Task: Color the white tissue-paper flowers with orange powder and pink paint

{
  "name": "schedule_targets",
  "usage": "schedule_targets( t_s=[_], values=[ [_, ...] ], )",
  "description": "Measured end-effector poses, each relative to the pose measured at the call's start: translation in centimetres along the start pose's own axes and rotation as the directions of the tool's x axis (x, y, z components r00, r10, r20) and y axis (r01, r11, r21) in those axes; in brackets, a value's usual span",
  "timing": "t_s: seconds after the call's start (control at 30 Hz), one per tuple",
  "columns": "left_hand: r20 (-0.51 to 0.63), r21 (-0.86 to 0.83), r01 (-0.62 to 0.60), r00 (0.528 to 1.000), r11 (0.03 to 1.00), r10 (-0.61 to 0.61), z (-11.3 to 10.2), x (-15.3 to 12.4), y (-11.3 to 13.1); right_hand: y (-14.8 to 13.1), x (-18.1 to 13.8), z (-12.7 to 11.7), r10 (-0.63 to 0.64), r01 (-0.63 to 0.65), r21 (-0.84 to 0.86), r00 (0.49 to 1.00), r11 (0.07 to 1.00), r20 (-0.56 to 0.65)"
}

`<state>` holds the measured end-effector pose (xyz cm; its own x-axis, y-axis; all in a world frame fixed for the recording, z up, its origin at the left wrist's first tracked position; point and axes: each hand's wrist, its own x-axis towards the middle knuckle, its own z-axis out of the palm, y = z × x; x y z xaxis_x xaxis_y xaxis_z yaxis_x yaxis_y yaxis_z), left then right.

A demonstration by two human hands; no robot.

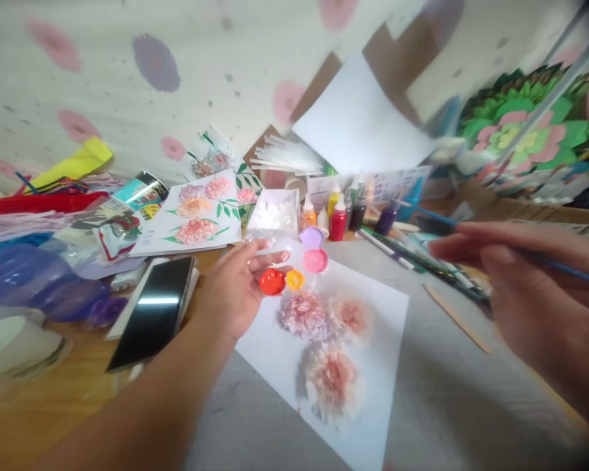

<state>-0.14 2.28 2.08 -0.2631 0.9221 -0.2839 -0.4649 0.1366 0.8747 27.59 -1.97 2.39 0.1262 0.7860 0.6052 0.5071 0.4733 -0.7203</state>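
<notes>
My left hand (235, 281) grips a clear paint palette (316, 260) over the upper left of a white sheet (377, 288). Red, yellow-orange, pink and lilac paints fill its wells. Below it on the sheet are three fluffy flowers: a pink-purple one (303, 315), a pale one with a pinkish centre (352, 315), and a larger cream one with a reddish centre (332, 381). At the right, my right hand (535, 281) is closed around a thin blue paintbrush (429, 214). The brush points left, raised above the table, apart from the palette; its tip is blurred.
Paint bottles, including a red one (338, 219), stand behind the sheet beside a white box (275, 216). Pens (387, 250) and a wooden stick (456, 317) lie to the right. A phone (153, 311), a flower picture (196, 212) and a paper cup (17, 347) are left.
</notes>
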Motion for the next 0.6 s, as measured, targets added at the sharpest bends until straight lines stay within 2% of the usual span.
schedule_targets(
  t_s=[0.07,0.17,0.27,0.3,0.33,0.4,0.43,0.53,0.57,0.6],
  values=[
    [0.1,0.045,0.06,0.993,0.997,-0.065,0.2,-1.0,0.0,-1.0,-0.2,-0.7,0.077,-0.076,0.015,0.997,0.997,-0.013],
    [0.262,0.123,0.151,0.948,0.981,-0.178,0.1,-2.9,-0.8,-2.1,-0.8,-1.1,0.132,-0.132,0.005,0.99,0.991,0.058],
    [0.425,0.241,0.196,0.859,0.95,-0.285,-0.4,-5.6,-2.2,-2.7,-1.6,-1.0,0.093,-0.095,0.0,0.976,0.996,0.196],
    [0.459,0.29,0.23,0.818,0.929,-0.346,-0.8,-6.6,-2.7,-2.6,-1.8,-0.9,0.066,-0.063,-0.019,0.968,0.998,0.241],
    [0.469,0.32,0.25,0.796,0.914,-0.382,-1.1,-7.6,-3.0,-2.4,-1.9,-0.8,0.04,-0.028,-0.048,0.96,0.998,0.276],
    [0.427,0.329,0.262,0.815,0.907,-0.391,-2.2,-9.5,-3.4,-1.4,-2.0,-0.6,-0.018,0.072,-0.138,0.934,0.988,0.357],
    [0.365,0.319,0.261,0.854,0.911,-0.372,-2.8,-10.2,-3.5,-0.6,-2.0,-0.5,-0.022,0.089,-0.159,0.924,0.983,0.382],
    [0.092,0.212,0.208,0.969,0.955,-0.231,-5.3,-11.5,-3.1,2.4,-1.8,0.0,0.005,0.126,-0.259,0.891,0.958,0.454],
    [-0.01,0.141,0.142,0.99,0.98,-0.142,-6.2,-11.7,-2.9,3.4,-1.7,0.3,0.016,0.14,-0.289,0.877,0.947,0.48],
    [-0.113,0.09,0.076,0.991,0.993,-0.066,-7.2,-11.7,-2.8,4.2,-1.7,0.5,0.03,0.151,-0.317,0.865,0.936,0.5]
  ],
)
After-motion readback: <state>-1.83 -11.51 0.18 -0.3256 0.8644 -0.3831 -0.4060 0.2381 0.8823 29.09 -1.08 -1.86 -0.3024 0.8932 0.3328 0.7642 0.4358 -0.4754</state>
